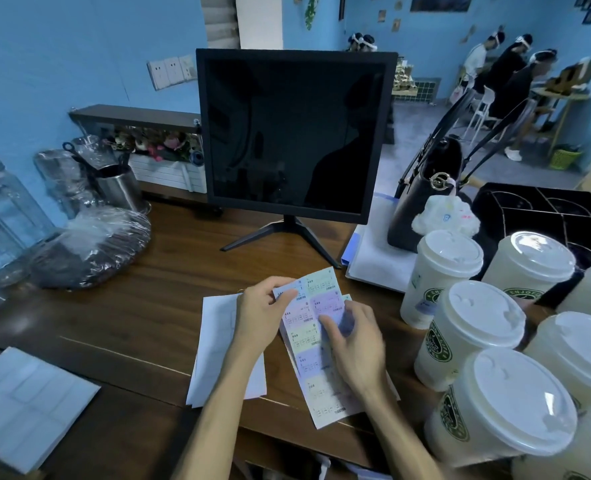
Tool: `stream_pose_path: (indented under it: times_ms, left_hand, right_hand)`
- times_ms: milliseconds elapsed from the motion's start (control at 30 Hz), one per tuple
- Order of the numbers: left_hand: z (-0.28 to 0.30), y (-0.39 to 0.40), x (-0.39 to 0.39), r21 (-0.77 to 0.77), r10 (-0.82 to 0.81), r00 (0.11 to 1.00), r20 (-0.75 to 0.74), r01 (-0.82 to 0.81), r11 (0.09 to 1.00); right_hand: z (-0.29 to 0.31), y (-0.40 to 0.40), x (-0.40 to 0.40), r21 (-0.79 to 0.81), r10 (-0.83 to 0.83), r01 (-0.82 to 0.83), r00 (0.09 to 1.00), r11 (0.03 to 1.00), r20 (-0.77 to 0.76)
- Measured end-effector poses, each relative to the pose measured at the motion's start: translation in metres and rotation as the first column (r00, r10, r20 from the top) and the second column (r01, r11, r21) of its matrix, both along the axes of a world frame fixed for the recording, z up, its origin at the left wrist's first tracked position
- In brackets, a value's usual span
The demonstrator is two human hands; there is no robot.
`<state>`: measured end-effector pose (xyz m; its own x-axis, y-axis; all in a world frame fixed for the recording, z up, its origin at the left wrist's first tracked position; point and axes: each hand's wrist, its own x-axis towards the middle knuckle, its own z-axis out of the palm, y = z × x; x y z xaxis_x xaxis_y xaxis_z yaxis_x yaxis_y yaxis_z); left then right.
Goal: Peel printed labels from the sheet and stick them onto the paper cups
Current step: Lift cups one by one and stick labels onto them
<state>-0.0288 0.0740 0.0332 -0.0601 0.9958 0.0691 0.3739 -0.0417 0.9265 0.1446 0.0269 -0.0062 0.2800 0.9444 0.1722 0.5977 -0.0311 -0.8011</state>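
Nearest, the two forearms reach in over the wooden tabletop (121,306). The right hand (354,344) lies on the label sheet (316,344), its thumb and forefinger curled in to pinch the edge of a pale purple label (342,322) near the sheet's right side; motion blur makes it hard to say how far that label has lifted. The left hand (263,311) grips the sheet's upper left part, thumb over the top, fingers curled under, lifting that end a little off the tabletop.

The sheet lies just left of the cups, partly over white backing paper (218,341). Another white sheet (20,403) lies at the near left corner.

The step in hand looks like freeing one label. To do it well, keep the left hand pinning the sheet close to the label being pulled, so the backing does not rise with it. Start at a corner and peel low and slowly, folding the label back on itself, not pulling straight up; this should spare it from curling or tearing. Hold it by the edge only, so the glue stays clean.

To the right stand the lidded paper cups (471,334), crowded and touching. One should be pulled clear before sticking, and the label smoothed from its middle outward.

Farther back are a dark monitor (294,133) and a black handbag (422,202).
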Motion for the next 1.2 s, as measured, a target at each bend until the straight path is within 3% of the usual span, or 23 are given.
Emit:
stream_pose_path:
  times_ms: [133,267,367,533,633,900,1200]
  left_hand:
    - [0.020,-0.010,0.005,-0.006,0.065,0.951,0.304,-0.067,0.998]
    - [0.029,-0.022,0.011,-0.122,0.146,0.846,0.512,-0.097,0.988]
    - [0.033,-0.038,0.019,-0.180,0.135,0.859,0.494,-0.051,0.982]
    - [0.061,-0.061,0.033,0.067,0.086,0.950,0.300,-0.111,0.992]
    - [0.094,-0.074,0.036,0.188,0.015,0.956,0.292,-0.072,0.980]
    - [0.178,-0.137,0.095,0.409,-0.205,0.809,0.551,-0.049,0.911]
    - [0.200,-0.212,0.234,0.425,-0.453,0.724,0.521,0.240,0.873]
  right_hand:
    - [0.023,-0.006,-0.009,0.049,0.019,-0.007,0.971,0.999,-0.239]
    - [0.048,-0.015,-0.015,0.064,0.059,-0.035,0.902,0.997,-0.427]
    - [0.062,-0.022,-0.020,0.113,0.053,-0.001,0.884,0.994,-0.465]
    - [0.092,-0.034,-0.024,0.173,0.052,0.048,0.848,0.984,-0.528]
    - [0.125,-0.054,-0.024,0.243,0.121,0.029,0.806,0.970,-0.580]
    - [0.205,-0.125,0.027,0.484,0.386,-0.085,0.727,0.871,-0.567]
    - [0.222,-0.213,0.167,0.520,0.254,0.072,0.811,0.851,-0.527]
